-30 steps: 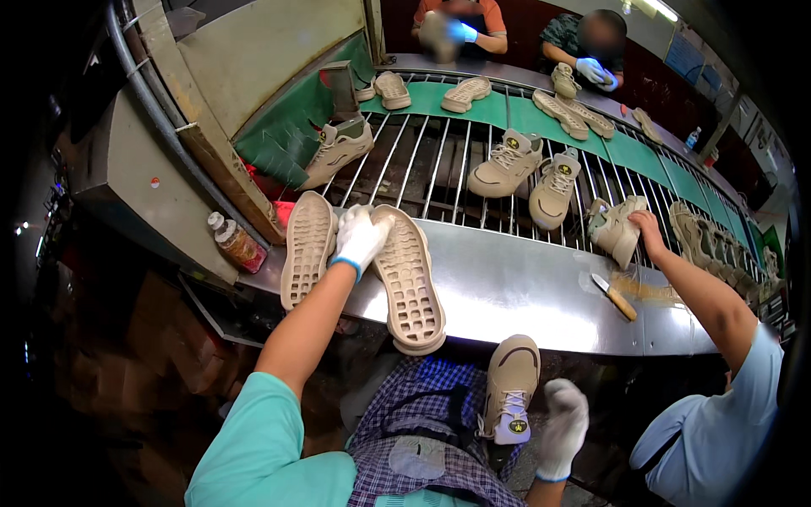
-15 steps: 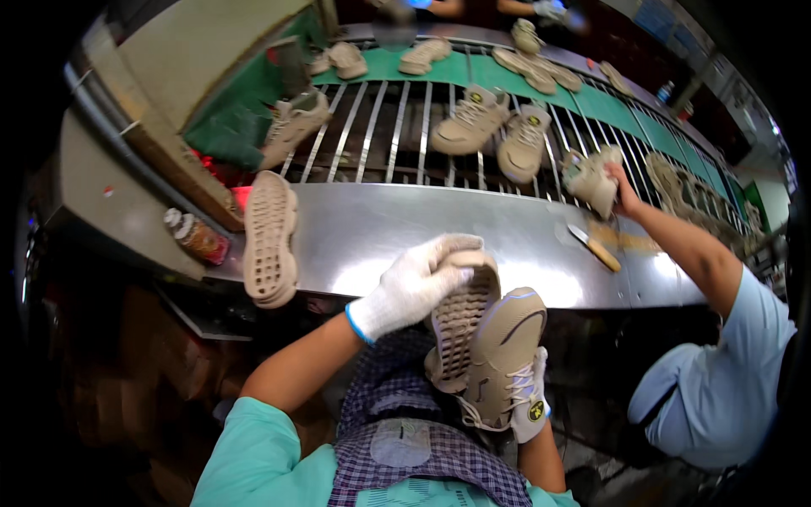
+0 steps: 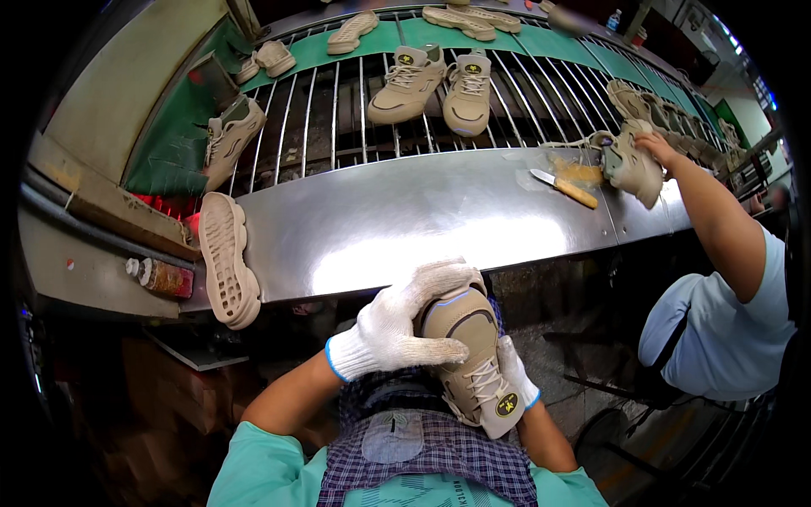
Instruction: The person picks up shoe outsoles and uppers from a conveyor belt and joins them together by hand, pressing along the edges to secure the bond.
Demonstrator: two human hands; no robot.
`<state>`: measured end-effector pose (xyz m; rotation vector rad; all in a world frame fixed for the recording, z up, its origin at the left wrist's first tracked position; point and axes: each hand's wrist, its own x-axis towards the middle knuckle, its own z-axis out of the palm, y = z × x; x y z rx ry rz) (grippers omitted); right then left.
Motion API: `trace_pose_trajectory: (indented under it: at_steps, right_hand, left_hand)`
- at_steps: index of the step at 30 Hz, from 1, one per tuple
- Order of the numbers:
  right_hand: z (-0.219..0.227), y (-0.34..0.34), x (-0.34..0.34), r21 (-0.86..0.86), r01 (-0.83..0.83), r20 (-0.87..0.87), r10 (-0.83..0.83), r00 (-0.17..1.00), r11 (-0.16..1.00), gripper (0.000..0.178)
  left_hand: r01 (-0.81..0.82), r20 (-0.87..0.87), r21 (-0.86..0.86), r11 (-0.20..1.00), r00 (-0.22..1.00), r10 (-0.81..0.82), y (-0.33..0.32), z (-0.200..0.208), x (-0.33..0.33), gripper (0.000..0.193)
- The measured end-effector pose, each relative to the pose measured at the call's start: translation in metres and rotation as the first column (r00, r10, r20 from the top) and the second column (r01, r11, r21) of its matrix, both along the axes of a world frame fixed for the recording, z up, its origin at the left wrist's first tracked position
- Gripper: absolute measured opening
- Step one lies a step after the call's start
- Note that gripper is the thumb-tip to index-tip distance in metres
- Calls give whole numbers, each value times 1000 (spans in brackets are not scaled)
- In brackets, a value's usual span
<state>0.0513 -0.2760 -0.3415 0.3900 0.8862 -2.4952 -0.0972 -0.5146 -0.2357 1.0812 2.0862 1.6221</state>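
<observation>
Above my lap I hold a beige sneaker upper (image 3: pixel 463 331) with white laces and a round dark tongue badge. My left hand (image 3: pixel 393 325), in a white glove with blue cuff, is closed around its toe end, thumb lying across the front and fingers curled over the top. My right hand (image 3: pixel 517 372), gloved too, grips the shoe's right side near the laces, its fingers partly hidden behind. The matching beige sole is mostly hidden behind the upper; whether the two touch all along, I cannot tell.
A loose beige sole (image 3: pixel 226 258) overhangs the metal counter (image 3: pixel 372 198) at left, near a bottle (image 3: pixel 160 277). A knife (image 3: pixel 564 188) lies at right. Two sneakers (image 3: pixel 407 84) stand on the slatted conveyor. At right, a co-worker's hand (image 3: pixel 657 150) holds another shoe (image 3: pixel 635 165).
The sole that was beside the upper in my left hand is now behind it. My left hand has moved over the toe. The co-worker's shoe has come nearer the counter.
</observation>
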Motion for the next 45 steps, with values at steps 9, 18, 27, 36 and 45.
trace_pose_trajectory:
  at_steps: [9,18,27,36,45]
  right_hand:
    - [-20,2,1,96,51,-30,-48,998,994,81]
    - [-20,6,6,221,9,-63,6,998,975,86]
    - [10,1,0,17,220,26,-221,975,975,82]
    - [1,19,-10,101,365,29,-369,929,926,81]
    - [4,15,2,123,400,34,-407,913,908,81]
  left_hand:
    - [-59,32,26,998,998,58,-1,-2,5,93]
    - [28,70,121,992,997,-37,11,-12,-5,86]
    - [374,54,-4,927,926,-373,48,3,-59,67]
    - [84,74,-14,996,994,-83,46,-58,2,84]
    - [114,322,28,993,939,-117,47,-60,8,75]
